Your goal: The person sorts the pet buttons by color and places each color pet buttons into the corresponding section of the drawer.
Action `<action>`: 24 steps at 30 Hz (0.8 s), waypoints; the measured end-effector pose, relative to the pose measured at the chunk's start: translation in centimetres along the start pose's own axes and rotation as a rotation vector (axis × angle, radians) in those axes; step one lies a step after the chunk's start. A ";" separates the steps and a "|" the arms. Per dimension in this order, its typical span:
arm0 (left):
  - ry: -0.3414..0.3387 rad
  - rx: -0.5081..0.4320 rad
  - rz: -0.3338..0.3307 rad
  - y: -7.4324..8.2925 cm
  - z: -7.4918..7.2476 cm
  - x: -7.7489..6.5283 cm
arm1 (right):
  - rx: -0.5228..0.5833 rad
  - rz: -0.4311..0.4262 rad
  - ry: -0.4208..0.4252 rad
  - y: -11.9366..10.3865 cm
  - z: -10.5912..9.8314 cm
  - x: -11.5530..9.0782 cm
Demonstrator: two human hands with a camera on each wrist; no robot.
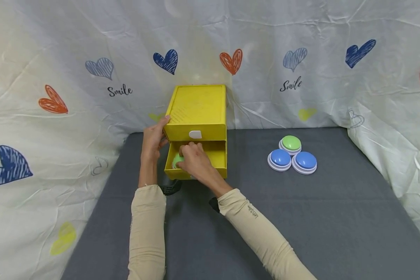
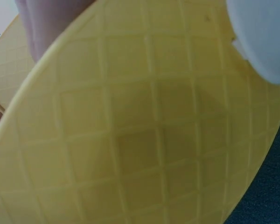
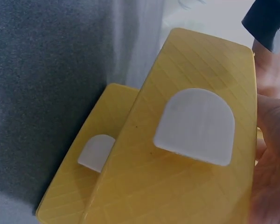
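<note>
A yellow two-drawer box [image 1: 201, 103] stands against the back cloth, its lower drawer [image 1: 220, 155] pulled out. My left hand [image 1: 152, 142] holds the box's left side near the front edge, a fingertip at the top corner. Inside the lower drawer, my right hand [image 1: 197, 161] grips a green push button [image 1: 177, 160] at the left; the hand hides part of it. The right wrist view shows the drawer's white handle [image 3: 196, 126] close up, with the right hand's fingers [image 3: 277, 135] behind the front panel. The drawer front [image 2: 144, 121] fills most of the left wrist view.
On the grey table [image 1: 252, 221], to the right of the box, another green button [image 1: 291, 142] and two blue buttons, one left [image 1: 280, 157] and one right [image 1: 306, 160], stand close together. A white cloth [image 1: 196, 31] printed with hearts hangs behind and at the sides.
</note>
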State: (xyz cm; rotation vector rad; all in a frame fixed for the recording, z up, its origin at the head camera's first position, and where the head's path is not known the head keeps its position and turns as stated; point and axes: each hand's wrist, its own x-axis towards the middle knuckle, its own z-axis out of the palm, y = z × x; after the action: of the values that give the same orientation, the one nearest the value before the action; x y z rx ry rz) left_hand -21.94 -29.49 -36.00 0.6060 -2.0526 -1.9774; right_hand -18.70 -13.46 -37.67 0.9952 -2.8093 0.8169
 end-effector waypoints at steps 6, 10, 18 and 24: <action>0.002 -0.012 0.011 0.1 -0.1 0.0 | 0.019 -0.035 0.095 0.3 -0.6 -1.2; 0.004 -0.018 0.018 -0.1 0.2 0.0 | 0.016 -0.028 0.227 0.8 -1.5 -2.8; 0.002 -0.030 0.030 0.1 0.1 -0.2 | 0.000 0.040 0.457 3.3 -4.0 -7.3; -0.004 -0.031 0.028 0.0 0.0 -0.2 | 0.001 0.154 0.576 7.9 -7.3 -10.2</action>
State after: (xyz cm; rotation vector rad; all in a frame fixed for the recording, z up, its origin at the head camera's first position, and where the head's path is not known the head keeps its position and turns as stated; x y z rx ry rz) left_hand -21.74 -29.39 -35.96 0.5647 -2.0174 -1.9929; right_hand -16.22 1.14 -37.28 0.4427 -2.3965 0.9368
